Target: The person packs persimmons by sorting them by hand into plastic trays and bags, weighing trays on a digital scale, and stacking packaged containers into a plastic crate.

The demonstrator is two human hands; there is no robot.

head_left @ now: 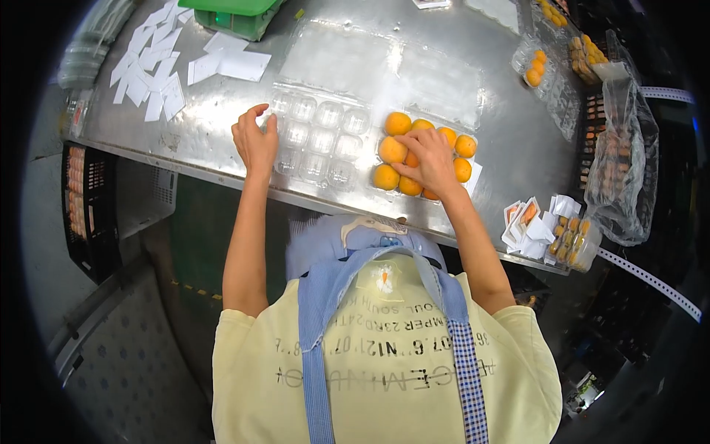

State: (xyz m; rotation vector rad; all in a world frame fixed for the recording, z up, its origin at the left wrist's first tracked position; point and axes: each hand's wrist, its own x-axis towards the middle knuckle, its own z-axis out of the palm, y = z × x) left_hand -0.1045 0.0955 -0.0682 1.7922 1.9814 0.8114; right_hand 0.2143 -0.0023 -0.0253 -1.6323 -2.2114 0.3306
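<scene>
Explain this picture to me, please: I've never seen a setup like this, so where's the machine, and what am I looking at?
There is no machine here, just a person with two bare hands. The single picture comes from a camera worn on the person's head, looking down, so their shirt fills the bottom.

In front is a metal table. The left hand, holding nothing that I can see, is at the edge of a see-through plastic tray with round cups. The right hand rests on round orange fruit; whether it grips one, I can't tell.

White cards lie scattered at the far left, near a green box.
</scene>
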